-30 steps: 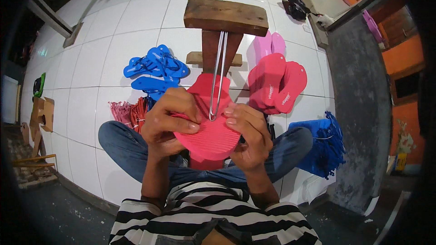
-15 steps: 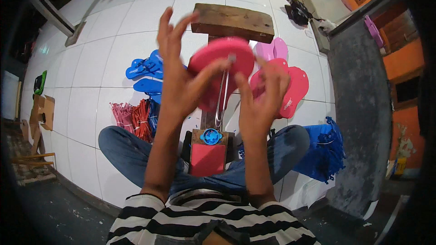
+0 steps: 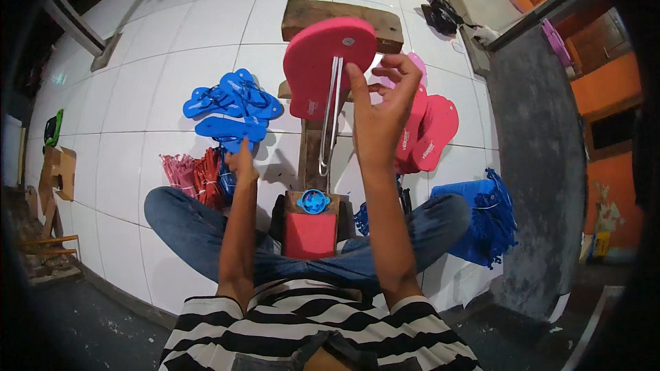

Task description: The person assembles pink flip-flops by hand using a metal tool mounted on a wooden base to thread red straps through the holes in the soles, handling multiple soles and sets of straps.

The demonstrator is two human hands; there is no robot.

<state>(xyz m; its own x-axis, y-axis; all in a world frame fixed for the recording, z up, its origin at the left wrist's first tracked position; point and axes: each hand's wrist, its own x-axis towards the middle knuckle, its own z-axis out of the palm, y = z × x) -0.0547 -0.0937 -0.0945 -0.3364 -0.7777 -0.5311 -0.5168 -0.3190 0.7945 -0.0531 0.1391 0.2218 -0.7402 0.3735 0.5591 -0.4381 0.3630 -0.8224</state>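
Observation:
My right hand point(image 3: 381, 113) is raised and grips the edge of a red flip-flop sole point(image 3: 317, 62), held flat side toward me. A long thin metal loop point(image 3: 331, 124) hangs from the hole near the sole's top. My left hand point(image 3: 240, 163) is low on the left, at the near edge of a pile of blue sandals point(image 3: 230, 106) and beside a bundle of red straps point(image 3: 196, 175). Its fingers point away from me and what they touch is hidden. A wooden stand point(image 3: 311, 154) rises between my crossed legs.
A blue round part point(image 3: 314, 201) sits on the stand's base above a red pad point(image 3: 309, 237). Red and pink soles point(image 3: 430, 130) lie to the right, and a bundle of blue straps point(image 3: 481, 220) lies by my right knee. A grey concrete strip point(image 3: 536, 165) borders the white tiled floor.
Both hands lifted the red sole from my lap up off the stand. My left hand then let go and dropped to the floor on the left; the right keeps the sole raised.

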